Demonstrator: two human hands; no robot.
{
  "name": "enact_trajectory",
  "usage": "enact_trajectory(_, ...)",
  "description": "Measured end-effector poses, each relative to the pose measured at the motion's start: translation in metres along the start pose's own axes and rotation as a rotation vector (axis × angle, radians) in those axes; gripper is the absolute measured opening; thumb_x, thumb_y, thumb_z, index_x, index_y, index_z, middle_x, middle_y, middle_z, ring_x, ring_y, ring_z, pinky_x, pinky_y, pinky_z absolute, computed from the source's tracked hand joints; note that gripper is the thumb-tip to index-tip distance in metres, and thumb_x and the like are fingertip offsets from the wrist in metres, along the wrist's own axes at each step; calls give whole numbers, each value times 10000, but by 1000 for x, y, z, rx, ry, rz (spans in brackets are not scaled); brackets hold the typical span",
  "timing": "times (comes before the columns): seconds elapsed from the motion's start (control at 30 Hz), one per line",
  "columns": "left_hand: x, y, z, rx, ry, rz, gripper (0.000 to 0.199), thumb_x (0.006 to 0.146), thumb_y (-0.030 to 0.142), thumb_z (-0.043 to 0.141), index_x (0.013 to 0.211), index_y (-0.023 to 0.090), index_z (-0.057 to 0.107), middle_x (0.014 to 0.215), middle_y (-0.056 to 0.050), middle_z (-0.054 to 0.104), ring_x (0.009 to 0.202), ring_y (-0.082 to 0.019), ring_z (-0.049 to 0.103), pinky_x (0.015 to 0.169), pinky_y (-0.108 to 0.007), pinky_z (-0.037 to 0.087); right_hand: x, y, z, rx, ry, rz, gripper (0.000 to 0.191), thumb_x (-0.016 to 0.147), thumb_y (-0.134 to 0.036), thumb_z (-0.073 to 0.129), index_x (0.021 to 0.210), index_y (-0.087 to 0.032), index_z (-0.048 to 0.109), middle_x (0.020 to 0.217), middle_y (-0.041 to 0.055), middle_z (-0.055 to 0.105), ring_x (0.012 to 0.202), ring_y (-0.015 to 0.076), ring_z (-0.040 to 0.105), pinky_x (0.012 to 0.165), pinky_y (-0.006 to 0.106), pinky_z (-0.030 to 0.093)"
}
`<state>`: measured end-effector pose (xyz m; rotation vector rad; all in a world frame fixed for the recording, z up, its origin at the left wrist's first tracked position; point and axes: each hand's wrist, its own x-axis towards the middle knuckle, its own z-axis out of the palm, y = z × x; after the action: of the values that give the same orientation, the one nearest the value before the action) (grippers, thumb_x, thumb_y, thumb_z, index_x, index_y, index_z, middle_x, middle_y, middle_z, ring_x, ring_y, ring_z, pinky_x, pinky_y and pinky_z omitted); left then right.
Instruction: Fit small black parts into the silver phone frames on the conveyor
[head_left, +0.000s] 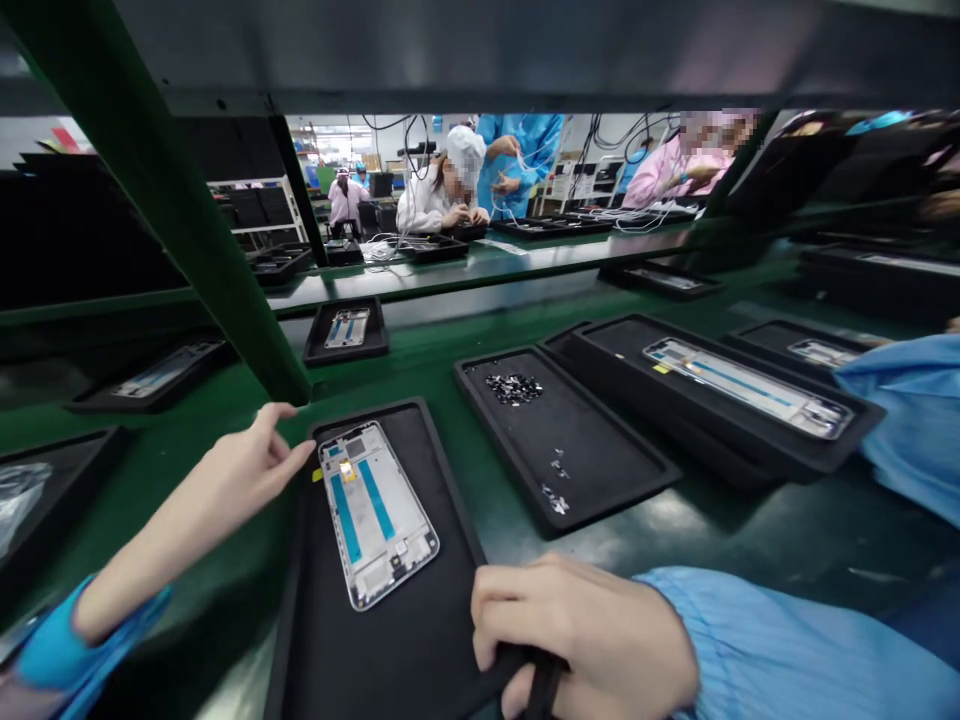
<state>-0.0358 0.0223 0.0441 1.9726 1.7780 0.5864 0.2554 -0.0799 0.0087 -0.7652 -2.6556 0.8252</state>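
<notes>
1. Silver phone frame [379, 515] with blue strips lies face-up toward the far end of a black tray [390, 640].
2. Left hand [244, 455]: fingers loosely parted, one tip by the tray's far left corner; contact is unclear. Right hand [577, 635]: clenched around a black object [545, 685] at the tray's near right edge, kind unclear.
3. Glossy green bench [450, 430] lies underneath.
4. Right: parts tray [600, 450] with small black pieces [514, 388]; farther right, a second phone frame [750, 388] on stacked trays.
5. Left: green post [172, 200] slants down beyond the left hand; grey beam [480, 60] crosses overhead.
6. Far: white-clad worker [431, 205] bends over another bench.
</notes>
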Motion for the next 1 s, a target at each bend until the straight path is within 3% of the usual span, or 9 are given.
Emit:
enact_trajectory(0.07,20,1,7,112,97,160,586,650,582,535,1069,172,521,781,-66,650,769,-286,623,664,-371,487,1,-5,-7,-14,-48,4,220,693,-147,590,910,-181,605,920,30,625,659,114,591,509,190,377)
enact_trajectory(0.13,32,3,22,107,105,269,546,691,565,466,1052,159,526,962,-108,630,946,-306,578,820,-417,454,2,-6,-23,8,-90,-22,216,692,-134,585,900,-179,623,893,26,637,672,117,598,533,185,400)
enact_trajectory(0.23,33,4,47,53,88,273,484,745,514,404,1025,142,534,1032,-123,604,1000,-295,551,897,-439,419,8,13,-65,23,4,-2,161,734,-193,573,878,-193,646,819,23,649,696,127,603,593,193,431)
enact_trajectory(0.37,18,6,66,-15,138,305,370,790,414,436,1048,160,511,1027,-97,574,997,-255,547,906,-421,423,29,84,-130,-177,310,288,165,772,-290,547,802,-171,658,705,12,639,577,118,570,548,201,408)
enact_trajectory(0.47,10,5,71,-74,124,397,305,796,317,484,1067,177,471,1052,-83,528,993,-215,530,878,-373,443,43,142,-154,-293,373,482,175,763,-268,553,782,-132,662,617,2,620,456,91,527,519,198,391)
enact_trajectory(0.57,6,2,72,-18,119,451,170,788,291,521,916,179,515,1000,-74,506,950,-213,514,816,-356,454,46,179,-156,-295,402,566,175,760,-246,553,800,-121,669,582,-2,617,446,90,540,521,187,402)
enact_trajectory(0.7,-2,4,68,86,151,509,145,816,294,506,758,176,567,939,-64,491,890,-208,504,781,-354,439,46,194,-145,-293,421,602,153,754,-202,565,826,-124,675,626,6,647,459,88,559,534,179,423)
enact_trajectory(0.8,-6,10,64,71,125,572,152,826,288,502,827,203,627,961,-59,513,900,-207,502,781,-343,435,49,196,-140,-289,414,610,145,755,-178,569,835,-124,678,682,17,672,466,87,574,546,177,439)
enact_trajectory(1.0,-6,16,65,54,-81,615,241,849,295,485,1057,269,604,1156,-66,505,1090,-260,412,910,-446,360,55,201,-133,-363,420,616,161,789,-204,558,844,-124,687,696,38,685,511,105,597,627,199,455)
